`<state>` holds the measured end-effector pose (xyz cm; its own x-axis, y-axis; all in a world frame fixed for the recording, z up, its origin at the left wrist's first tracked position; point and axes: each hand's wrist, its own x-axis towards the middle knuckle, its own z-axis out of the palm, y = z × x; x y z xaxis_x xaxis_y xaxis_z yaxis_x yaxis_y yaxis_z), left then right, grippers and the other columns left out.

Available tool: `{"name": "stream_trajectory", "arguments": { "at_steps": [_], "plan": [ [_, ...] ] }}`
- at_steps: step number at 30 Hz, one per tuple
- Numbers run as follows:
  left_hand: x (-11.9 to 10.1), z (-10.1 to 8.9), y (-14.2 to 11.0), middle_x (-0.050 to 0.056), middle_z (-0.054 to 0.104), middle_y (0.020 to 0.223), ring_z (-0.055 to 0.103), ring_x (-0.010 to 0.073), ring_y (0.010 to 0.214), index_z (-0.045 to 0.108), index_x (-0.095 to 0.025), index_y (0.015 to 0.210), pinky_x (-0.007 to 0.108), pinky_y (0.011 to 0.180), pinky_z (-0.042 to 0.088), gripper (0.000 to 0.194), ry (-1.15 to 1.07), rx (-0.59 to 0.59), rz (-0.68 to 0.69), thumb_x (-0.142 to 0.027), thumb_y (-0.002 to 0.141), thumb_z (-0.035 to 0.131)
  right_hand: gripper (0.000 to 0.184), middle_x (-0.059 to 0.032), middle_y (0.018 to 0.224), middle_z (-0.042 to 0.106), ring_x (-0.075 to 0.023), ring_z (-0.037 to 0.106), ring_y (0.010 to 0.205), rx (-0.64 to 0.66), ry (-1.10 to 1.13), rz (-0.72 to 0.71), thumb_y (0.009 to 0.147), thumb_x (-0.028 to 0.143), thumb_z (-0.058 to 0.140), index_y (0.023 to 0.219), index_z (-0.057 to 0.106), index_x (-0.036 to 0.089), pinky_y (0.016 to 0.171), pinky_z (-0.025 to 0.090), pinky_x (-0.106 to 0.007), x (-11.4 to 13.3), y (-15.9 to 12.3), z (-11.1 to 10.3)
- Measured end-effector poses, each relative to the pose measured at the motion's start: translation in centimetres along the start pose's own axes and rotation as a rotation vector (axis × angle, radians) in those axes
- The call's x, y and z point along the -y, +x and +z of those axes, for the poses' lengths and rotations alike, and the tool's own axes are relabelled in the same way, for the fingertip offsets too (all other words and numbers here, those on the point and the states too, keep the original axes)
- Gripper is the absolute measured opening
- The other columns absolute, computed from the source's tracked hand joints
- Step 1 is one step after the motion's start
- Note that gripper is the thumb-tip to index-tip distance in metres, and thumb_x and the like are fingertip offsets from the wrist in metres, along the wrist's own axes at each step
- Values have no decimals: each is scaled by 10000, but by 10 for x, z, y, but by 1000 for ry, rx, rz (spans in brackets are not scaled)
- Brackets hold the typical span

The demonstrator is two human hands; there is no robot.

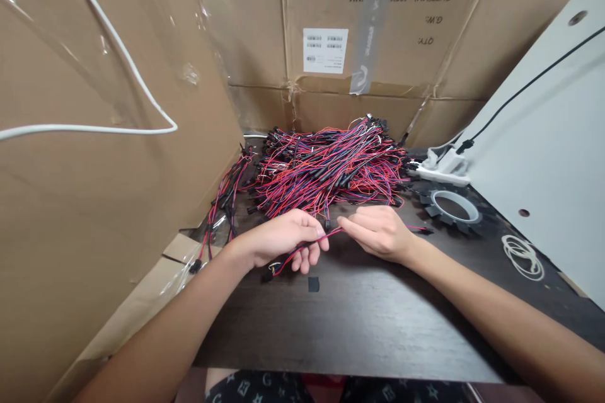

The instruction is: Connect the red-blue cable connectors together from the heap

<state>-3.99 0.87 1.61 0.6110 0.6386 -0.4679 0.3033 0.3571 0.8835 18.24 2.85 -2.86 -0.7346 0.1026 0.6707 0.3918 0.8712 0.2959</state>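
A big heap of red, blue and black wires with black connectors [331, 167] lies at the back of the dark wooden table [359, 327]. My left hand [283, 240] is closed around one red-and-black wire [333, 233], whose black end hangs out below my palm. My right hand [378, 233] pinches the same wire's other part just to the right, and the wire is stretched between both hands in front of the heap. A small black piece [313, 284] lies on the table under my left hand.
Cardboard boxes [94, 201] wall in the left and back, with a white cable [118, 50] across the left one. A white panel [543, 157] leans at the right with a black cable. A black toothed ring [451, 206], a white part [442, 167] and a white wire coil [522, 256] lie at the right.
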Motion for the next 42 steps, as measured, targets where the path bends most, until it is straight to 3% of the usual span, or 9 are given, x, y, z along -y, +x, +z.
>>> {"name": "stream_trajectory", "arguments": {
  "at_steps": [6, 12, 21, 26, 33, 42],
  "plan": [
    [0, 1, -1, 47, 609, 544, 575, 108, 405, 584, -99, 748, 150, 347, 404, 205, -74, 34, -30, -280, 833, 540, 142, -22, 629, 601, -130, 428, 534, -23, -68, -48, 917, 74, 463, 1026, 552, 94, 495, 320, -289, -2, 2, -6],
    [-1, 1, 1, 28, 606, 538, 557, 91, 391, 571, -104, 736, 138, 341, 409, 165, -98, 15, 25, -257, 792, 594, 150, -13, 624, 602, -117, 450, 530, -31, -103, -58, 927, 80, 448, 1001, 572, 119, 486, 314, -281, -2, 2, -8],
    [2, 4, 6, -10, 579, 507, 531, 80, 366, 539, -119, 711, 132, 317, 366, 107, 151, -173, 51, -175, 797, 511, 224, -30, 635, 590, -121, 457, 546, 126, 2, 25, 941, 136, 425, 843, 625, 116, 505, 299, -290, 0, 1, 0],
    [7, 1, 9, -14, 590, 526, 524, 80, 368, 549, -121, 755, 145, 327, 369, 101, 269, -163, 62, -197, 804, 502, 260, -47, 694, 610, -126, 526, 603, 263, 262, 183, 951, 250, 431, 906, 642, 105, 546, 341, -259, 3, -1, 4],
    [7, 3, 10, -17, 589, 514, 513, 77, 357, 550, -123, 743, 146, 328, 377, 110, 310, -143, 30, -195, 811, 505, 236, -49, 740, 665, -117, 576, 644, 316, 721, 462, 917, 212, 470, 819, 661, 116, 641, 420, -228, 6, 5, 0],
    [8, 4, 10, -2, 606, 533, 538, 84, 378, 556, -120, 734, 148, 330, 378, 102, 315, -138, -8, -197, 793, 525, 124, -15, 671, 643, -98, 509, 579, 468, 918, 700, 799, 149, 559, 763, 671, 110, 577, 405, -206, 7, 11, -3]
  ]
}}
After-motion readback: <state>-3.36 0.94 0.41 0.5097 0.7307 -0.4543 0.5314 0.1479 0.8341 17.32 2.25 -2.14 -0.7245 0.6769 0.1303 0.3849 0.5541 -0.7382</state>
